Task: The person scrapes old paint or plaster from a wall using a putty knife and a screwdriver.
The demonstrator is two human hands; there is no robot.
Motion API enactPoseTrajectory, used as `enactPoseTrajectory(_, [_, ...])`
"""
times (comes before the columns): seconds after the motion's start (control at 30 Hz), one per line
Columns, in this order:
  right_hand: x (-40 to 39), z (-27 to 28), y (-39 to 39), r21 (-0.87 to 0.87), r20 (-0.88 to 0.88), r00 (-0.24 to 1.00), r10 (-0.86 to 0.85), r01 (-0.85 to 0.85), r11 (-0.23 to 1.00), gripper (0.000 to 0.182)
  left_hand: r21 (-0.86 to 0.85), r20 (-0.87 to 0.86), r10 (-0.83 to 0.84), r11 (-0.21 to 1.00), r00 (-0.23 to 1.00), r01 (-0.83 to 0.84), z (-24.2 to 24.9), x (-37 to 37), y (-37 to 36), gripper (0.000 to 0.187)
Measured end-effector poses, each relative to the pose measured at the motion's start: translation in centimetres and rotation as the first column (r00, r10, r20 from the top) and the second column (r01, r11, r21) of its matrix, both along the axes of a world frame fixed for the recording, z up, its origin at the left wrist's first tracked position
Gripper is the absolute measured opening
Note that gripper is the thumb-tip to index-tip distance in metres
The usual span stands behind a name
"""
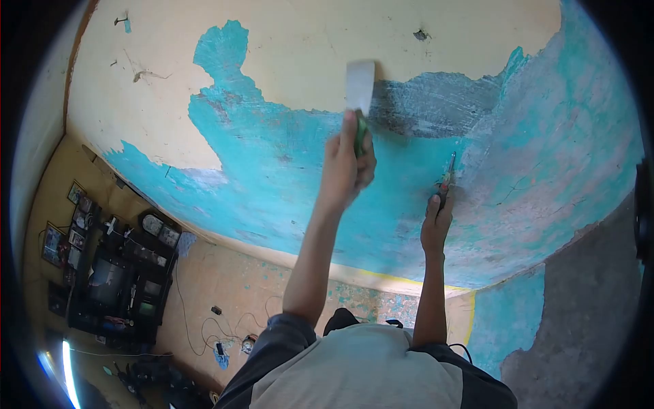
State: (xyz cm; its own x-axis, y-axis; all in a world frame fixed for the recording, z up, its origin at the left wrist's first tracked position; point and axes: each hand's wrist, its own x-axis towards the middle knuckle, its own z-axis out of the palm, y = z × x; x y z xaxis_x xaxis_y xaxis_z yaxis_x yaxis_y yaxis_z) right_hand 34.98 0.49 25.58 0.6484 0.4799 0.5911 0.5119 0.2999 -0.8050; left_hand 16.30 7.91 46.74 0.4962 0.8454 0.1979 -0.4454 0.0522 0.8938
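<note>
Green-handled, one scraper [359,99] fills the left hand [343,167], one tool [446,183] the right [436,221].

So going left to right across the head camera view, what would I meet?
Framed picture → TV → small black box on the floor → left hand holding the scraper → right hand holding a slim tool → grey wall patch at lower right.
</note>
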Motion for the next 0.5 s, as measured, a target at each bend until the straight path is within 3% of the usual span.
enactPoseTrajectory(0.1, [0.1,0.7,-0.2,0.012,0.022,1.0,-0.012,0.011,1.0,0.037,-0.014,-0.023,0.008,1.0,1.0,-0.008,0.0,-0.4,0.1,0.056])
enactPoseTrajectory(0.23, [0.5,0.0,0.1,0.015,0.047,0.999,0.004,-0.004,1.0,0.042,-0.128,0.023,-0.059,0.99,0.998,0.061,-4.8,0.7,-1.9,0.055])
enactPoseTrajectory(0.37, [0.9,-0.4,0.1,-0.012,0.061,0.998,-0.008,0.009,1.0,0.046,-0.024,0.009,0.016,1.0,1.0,-0.016,-2.0,0.5,-0.8,0.056])
enactPoseTrajectory(0.43, [0.4,0.0,0.0,-0.013,0.045,0.999,-0.002,0.003,1.0,0.046,-0.042,0.005,-0.014,0.999,1.0,0.014,-0.5,0.1,-0.4,0.056])
enactPoseTrajectory(0.5, [0.4,0.2,-0.2,-0.01,0.037,0.999,0.003,-0.003,1.0,0.045,-0.086,-0.014,0.002,0.996,1.0,-0.003,-2.1,0.3,-1.2,0.055])
